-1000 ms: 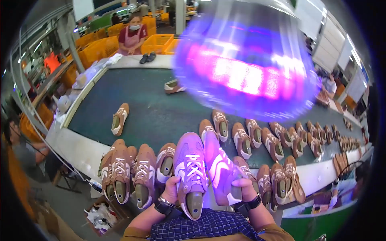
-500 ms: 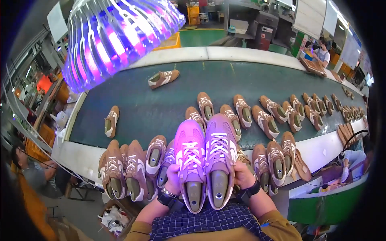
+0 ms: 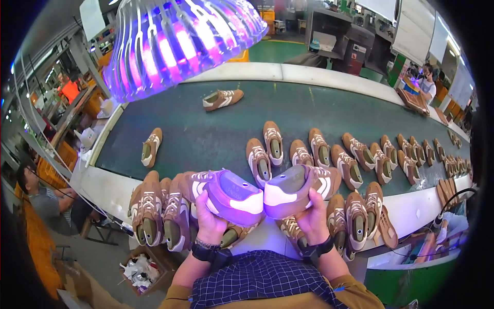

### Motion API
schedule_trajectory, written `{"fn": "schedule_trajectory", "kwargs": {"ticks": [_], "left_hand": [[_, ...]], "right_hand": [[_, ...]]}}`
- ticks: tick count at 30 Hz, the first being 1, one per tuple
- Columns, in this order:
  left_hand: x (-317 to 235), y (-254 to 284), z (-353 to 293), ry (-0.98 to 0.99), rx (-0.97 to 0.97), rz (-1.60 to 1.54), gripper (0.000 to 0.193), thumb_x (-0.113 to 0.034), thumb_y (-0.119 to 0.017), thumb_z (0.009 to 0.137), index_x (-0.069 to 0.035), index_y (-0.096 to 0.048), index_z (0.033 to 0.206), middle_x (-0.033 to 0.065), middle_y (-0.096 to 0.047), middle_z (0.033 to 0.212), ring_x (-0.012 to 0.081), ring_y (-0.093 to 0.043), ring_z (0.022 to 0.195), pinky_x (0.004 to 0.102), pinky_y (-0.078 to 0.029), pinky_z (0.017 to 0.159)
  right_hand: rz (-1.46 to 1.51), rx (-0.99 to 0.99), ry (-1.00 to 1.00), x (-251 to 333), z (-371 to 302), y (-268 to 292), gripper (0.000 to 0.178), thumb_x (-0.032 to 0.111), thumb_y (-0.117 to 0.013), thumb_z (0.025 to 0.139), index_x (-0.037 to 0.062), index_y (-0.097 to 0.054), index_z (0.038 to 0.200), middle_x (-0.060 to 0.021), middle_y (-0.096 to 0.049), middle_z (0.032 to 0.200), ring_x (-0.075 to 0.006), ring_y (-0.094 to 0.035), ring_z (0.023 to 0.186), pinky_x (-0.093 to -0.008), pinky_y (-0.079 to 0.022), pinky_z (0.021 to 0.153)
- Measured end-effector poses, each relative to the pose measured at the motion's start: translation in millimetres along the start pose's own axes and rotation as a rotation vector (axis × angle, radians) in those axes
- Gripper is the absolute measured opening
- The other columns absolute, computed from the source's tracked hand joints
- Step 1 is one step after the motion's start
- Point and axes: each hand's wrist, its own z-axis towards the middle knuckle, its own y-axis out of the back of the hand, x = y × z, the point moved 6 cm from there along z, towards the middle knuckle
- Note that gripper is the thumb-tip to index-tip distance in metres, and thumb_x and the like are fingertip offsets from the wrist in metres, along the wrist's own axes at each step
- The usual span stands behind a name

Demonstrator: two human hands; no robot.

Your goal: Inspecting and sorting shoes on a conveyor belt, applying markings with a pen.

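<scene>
My left hand (image 3: 210, 220) is closed on a brown sneaker (image 3: 234, 198), its white heel turned inward and its toe pointing left. In my right hand (image 3: 315, 220) is a matching sneaker (image 3: 288, 193), toe to the right. The two heels meet, or nearly meet, in front of me. Each held shoe has a grey-green last inside its opening. Purple light tints both, most strongly the left one. Above hangs a clear ribbed lamp (image 3: 180, 49) glowing violet. Beneath the held shoes lie more sneakers, partly hidden by them and my hands.
A green conveyor belt (image 3: 206, 136) carries many brown sneakers, mostly toward the right. More shoes stand along its white near ledge (image 3: 110, 177), on both sides of me. A cardboard box (image 3: 163, 270) of crumpled white material sits at lower left. People are seated left and far right.
Both held sneakers have turned from toes pointing away to heel against heel, toes outward. My hands have moved slightly apart. The view has shifted a little to the left.
</scene>
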Motion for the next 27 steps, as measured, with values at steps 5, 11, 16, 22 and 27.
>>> {"fn": "schedule_trajectory", "kwargs": {"ticks": [5,11,16,22,27], "left_hand": [[9,-2,3,0.003,-0.069,0.025,0.05,-0.036,-0.048,0.087,-0.007,-0.045,0.128,0.0076,-0.052,0.126,0.0245,-0.048,0.118,0.0406,-0.037,0.102],[19,0,9,0.034,-0.075,0.015,0.049,-0.037,-0.042,0.091,-0.007,-0.043,0.13,0.0071,-0.052,0.127,0.0237,-0.048,0.117,0.0408,-0.038,0.101],[24,3,11,0.054,-0.101,0.017,0.048,-0.037,-0.04,0.092,-0.007,-0.043,0.13,0.0069,-0.052,0.126,0.0233,-0.049,0.117,0.0405,-0.038,0.1],[26,3,15,0.039,-0.076,0.019,0.047,-0.037,-0.039,0.093,-0.007,-0.043,0.129,0.0069,-0.051,0.126,0.023,-0.049,0.117,0.0401,-0.038,0.1],[27,5,15,0.052,-0.122,0.017,0.046,-0.035,-0.038,0.094,-0.007,-0.043,0.129,0.007,-0.051,0.126,0.0231,-0.049,0.117,0.0398,-0.038,0.1]], "right_hand": [[0.009,-0.086,0.055,-5,-6,6,0.044,0.025,-0.058,0.087,0.0053,-0.045,0.124,-0.0099,-0.057,0.117,-0.0238,-0.059,0.104,-0.0403,-0.052,0.086],[0.034,-0.109,0.075,-5,-7,11,0.044,0.029,-0.058,0.087,0.0067,-0.045,0.123,-0.0095,-0.057,0.118,-0.0236,-0.057,0.106,-0.0409,-0.051,0.086],[0.019,-0.112,0.09,-5,-6,14,0.043,0.03,-0.057,0.087,0.0069,-0.046,0.122,-0.0089,-0.057,0.117,-0.0226,-0.058,0.105,-0.0396,-0.051,0.085],[0.035,-0.099,0.088,-6,-6,14,0.04,0.026,-0.055,0.089,0.0056,-0.045,0.123,-0.0095,-0.056,0.119,-0.0223,-0.057,0.107,-0.0401,-0.047,0.092],[0.029,-0.127,0.096,-7,-7,15,0.039,0.027,-0.056,0.089,0.0058,-0.047,0.121,-0.0086,-0.058,0.116,-0.0209,-0.058,0.104,-0.0372,-0.049,0.088]]}}
